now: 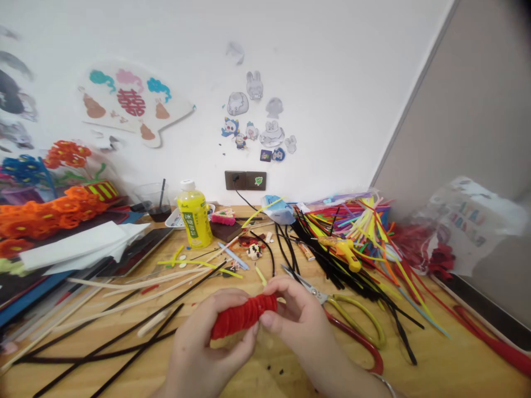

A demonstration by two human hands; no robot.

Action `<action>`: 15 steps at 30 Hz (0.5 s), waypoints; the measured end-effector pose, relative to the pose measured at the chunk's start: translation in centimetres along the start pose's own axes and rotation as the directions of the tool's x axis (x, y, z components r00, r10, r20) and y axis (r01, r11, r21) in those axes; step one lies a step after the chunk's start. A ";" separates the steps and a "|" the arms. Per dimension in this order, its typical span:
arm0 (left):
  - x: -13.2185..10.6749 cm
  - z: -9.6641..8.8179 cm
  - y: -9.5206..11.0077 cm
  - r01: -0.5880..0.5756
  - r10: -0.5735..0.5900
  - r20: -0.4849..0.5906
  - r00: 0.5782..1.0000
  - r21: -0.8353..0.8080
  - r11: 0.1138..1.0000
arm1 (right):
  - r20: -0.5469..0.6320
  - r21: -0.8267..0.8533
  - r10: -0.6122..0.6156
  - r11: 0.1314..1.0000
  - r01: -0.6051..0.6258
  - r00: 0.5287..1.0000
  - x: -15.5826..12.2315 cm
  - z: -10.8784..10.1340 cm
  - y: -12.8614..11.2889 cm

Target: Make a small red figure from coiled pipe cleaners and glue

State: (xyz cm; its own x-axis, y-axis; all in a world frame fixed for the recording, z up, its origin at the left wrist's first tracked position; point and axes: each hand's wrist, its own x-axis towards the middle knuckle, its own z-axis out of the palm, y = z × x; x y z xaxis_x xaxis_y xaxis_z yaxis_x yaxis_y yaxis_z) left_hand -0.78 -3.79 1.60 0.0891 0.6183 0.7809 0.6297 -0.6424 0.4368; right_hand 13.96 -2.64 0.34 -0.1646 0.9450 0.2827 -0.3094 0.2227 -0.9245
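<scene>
Both hands hold a red ribbed roll that looks like coiled pipe cleaner (pixel 238 318) low over the wooden table. My left hand (pixel 207 334) wraps its left part, with the thumb and fingers closed round it. At the right end, my right hand (pixel 301 320) pinches the roll between thumb and fingers. A short yellow-green piece (pixel 261 276) shows just above the right fingers. Close to the right hand lie scissors (pixel 319 293) with one yellow and one red handle loop. Black pipe cleaners (pixel 141 326) and cream ones (pixel 145 282) lie left of my hands.
A yellow drink bottle (pixel 194 215) stands at the back. A yellow glue gun (pixel 342 251) rests among a heap of coloured pipe cleaners (pixel 352 221) at right. Orange pipe-cleaner flowers (pixel 50 213) and white paper (pixel 83 246) fill the left. A dark drink cup (pixel 159 207) stands near the wall.
</scene>
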 end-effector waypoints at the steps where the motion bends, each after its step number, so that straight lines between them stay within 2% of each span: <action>1: 0.0 0.0 0.0 -0.009 0.009 -0.003 1.000 -0.003 1.000 | -0.005 0.014 0.004 1.000 -0.004 1.000 0.0 0.0 0.1; 10: -0.2 0.1 -0.1 -0.089 0.088 -0.025 0.996 -0.025 0.996 | -0.026 0.157 0.109 0.982 -0.104 0.994 -0.5 0.6 0.7; 15: -0.2 0.3 0.0 -0.112 0.110 -0.041 0.993 -0.048 0.993 | -0.031 0.184 0.121 0.976 -0.114 0.992 -0.5 0.8 0.6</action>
State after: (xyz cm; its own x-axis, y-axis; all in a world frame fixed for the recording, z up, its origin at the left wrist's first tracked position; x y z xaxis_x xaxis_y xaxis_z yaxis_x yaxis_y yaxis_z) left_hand -0.61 -3.76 1.31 0.1260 0.5246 0.8420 0.5780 -0.7286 0.3675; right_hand 13.09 -3.23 -0.11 -0.1721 0.9719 0.1605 -0.4561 0.0658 -0.8875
